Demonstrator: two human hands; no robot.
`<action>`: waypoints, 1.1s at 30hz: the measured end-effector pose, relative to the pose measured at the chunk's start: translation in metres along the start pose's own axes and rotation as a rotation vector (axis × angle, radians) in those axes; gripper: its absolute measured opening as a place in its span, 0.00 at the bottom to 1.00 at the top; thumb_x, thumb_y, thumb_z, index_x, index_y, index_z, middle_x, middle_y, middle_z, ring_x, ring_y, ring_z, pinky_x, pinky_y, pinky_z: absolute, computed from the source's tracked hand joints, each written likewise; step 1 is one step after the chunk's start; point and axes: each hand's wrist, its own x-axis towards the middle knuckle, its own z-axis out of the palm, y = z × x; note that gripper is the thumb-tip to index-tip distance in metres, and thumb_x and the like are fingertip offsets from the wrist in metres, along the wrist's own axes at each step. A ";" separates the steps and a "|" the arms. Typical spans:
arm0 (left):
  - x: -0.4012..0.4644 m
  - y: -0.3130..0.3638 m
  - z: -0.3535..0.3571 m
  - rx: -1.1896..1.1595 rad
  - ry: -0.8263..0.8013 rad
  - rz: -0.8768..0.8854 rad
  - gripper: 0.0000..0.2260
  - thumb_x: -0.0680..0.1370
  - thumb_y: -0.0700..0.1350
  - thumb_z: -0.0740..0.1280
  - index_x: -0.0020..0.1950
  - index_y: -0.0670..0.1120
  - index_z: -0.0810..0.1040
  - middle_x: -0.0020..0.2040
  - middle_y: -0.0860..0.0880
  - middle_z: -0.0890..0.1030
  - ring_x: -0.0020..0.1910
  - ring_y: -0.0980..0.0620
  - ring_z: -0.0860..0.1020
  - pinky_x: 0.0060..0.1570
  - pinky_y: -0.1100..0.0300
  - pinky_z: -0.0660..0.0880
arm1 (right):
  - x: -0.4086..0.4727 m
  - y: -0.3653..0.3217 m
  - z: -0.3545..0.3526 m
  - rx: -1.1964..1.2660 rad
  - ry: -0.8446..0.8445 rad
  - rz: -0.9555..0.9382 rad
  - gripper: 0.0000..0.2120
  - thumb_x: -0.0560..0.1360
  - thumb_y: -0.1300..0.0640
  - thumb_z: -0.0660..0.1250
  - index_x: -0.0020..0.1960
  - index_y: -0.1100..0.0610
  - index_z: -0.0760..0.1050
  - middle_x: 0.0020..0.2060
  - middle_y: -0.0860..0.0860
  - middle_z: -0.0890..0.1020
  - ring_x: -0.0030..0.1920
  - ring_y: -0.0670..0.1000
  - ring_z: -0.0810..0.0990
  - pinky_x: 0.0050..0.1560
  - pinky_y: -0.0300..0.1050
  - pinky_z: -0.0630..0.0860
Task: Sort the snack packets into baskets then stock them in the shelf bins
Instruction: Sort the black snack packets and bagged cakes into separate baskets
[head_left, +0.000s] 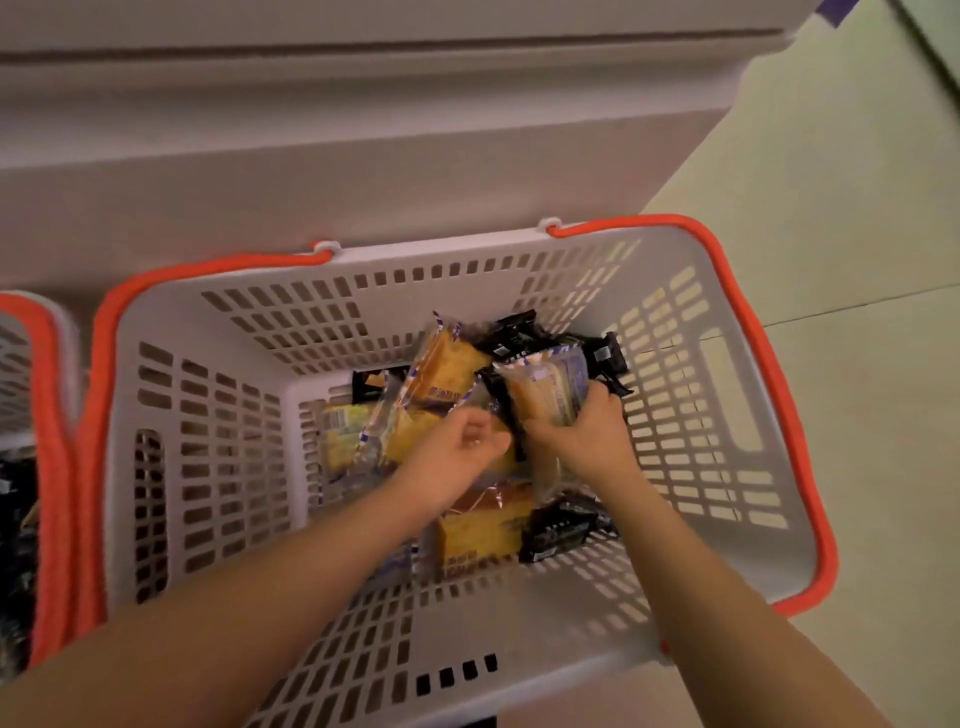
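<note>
A white slotted basket (218, 467) with orange handles fills the middle of the view. On its floor lie several yellow cake packets (447, 371) in clear wrap and several black snack packets (558, 530). Both my hands reach down into it. My right hand (582, 434) grips an upright clear-wrapped cake packet (548, 387) near the basket's right side. My left hand (457, 454) hovers just left of it over the pile, fingers curled, with nothing clearly held.
A second orange-handled basket (31, 395) stands at the left edge, with dark packets (15, 525) inside. A white cabinet or shelf base (363, 156) runs behind the baskets. Pale floor tiles (831, 208) lie to the right.
</note>
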 end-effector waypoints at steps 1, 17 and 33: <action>-0.001 0.000 0.001 -0.080 0.036 -0.004 0.15 0.76 0.50 0.67 0.60 0.49 0.71 0.52 0.55 0.75 0.53 0.56 0.74 0.52 0.64 0.71 | -0.010 -0.006 0.003 0.047 -0.016 -0.055 0.35 0.66 0.46 0.73 0.64 0.60 0.64 0.58 0.56 0.69 0.58 0.56 0.70 0.53 0.48 0.71; -0.032 -0.054 -0.085 0.486 0.297 -0.032 0.09 0.76 0.47 0.66 0.55 0.48 0.74 0.43 0.49 0.76 0.44 0.51 0.76 0.39 0.62 0.72 | -0.046 -0.041 0.012 0.110 -0.482 -0.215 0.07 0.77 0.54 0.64 0.46 0.57 0.77 0.44 0.51 0.80 0.46 0.50 0.78 0.47 0.46 0.74; 0.075 0.014 0.025 0.863 0.159 0.439 0.33 0.77 0.41 0.63 0.76 0.42 0.47 0.77 0.45 0.47 0.75 0.46 0.49 0.72 0.56 0.53 | 0.025 0.030 -0.010 -0.968 -0.316 -0.399 0.16 0.77 0.60 0.58 0.65 0.56 0.69 0.63 0.54 0.72 0.66 0.57 0.65 0.65 0.50 0.63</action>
